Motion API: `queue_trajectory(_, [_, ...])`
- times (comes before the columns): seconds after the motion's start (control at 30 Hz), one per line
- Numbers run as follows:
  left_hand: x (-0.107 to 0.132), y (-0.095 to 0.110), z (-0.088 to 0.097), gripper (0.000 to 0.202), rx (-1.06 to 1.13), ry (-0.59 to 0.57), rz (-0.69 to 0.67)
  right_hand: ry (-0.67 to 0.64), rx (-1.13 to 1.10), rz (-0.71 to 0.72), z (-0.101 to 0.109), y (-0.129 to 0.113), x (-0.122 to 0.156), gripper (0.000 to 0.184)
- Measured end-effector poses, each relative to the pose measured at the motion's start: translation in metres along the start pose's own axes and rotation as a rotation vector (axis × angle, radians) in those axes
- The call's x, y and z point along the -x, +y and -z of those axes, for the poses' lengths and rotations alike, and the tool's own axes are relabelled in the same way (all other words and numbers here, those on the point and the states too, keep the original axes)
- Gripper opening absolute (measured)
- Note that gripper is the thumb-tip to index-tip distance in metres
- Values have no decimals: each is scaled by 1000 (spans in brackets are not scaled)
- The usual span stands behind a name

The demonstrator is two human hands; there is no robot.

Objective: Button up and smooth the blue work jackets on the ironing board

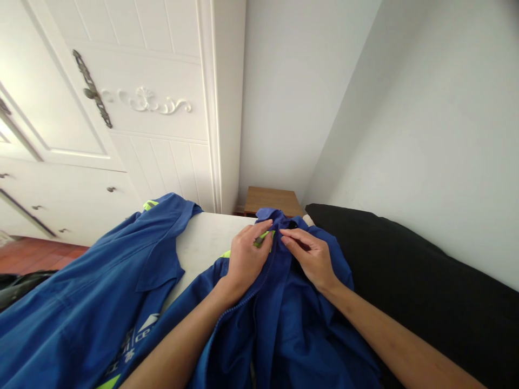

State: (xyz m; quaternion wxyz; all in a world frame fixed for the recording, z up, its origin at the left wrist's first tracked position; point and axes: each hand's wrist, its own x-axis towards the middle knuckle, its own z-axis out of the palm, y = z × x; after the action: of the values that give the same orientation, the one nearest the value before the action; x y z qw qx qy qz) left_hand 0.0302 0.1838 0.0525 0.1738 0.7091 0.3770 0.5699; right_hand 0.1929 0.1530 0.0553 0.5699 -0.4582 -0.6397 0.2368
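Observation:
A blue work jacket (308, 324) with lime-yellow trim lies in front of me, its front zip running down from the collar. My left hand (248, 262) pinches the fabric near the collar, with a bit of lime-yellow showing by its fingers. Just across from it, my right hand (312, 259) has thumb and forefinger pinched on the same collar area. The fingertips are close together, and the exact fold they grip is partly hidden. To the left, a second blue garment (109, 270) with white lettering and lime-yellow trim is spread out.
Under the garments is a pale flat surface (208, 235). A black padded or cloth-covered object (389, 270) runs along the right wall. Beyond the far edge stands a small wooden table (273, 200). A white wardrobe (162, 65) with dark handles rises at the left.

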Motion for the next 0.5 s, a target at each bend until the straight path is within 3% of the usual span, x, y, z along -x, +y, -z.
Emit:
queue_trajectory(0.23, [3,-2,-2,23,-93,-30,-86,50,-189,-221,-3,2,-3,47])
queue_trajectory(0.5, [6,-1,-2,22,-219,-38,-142,143,15,-113,-3,1,-3,30])
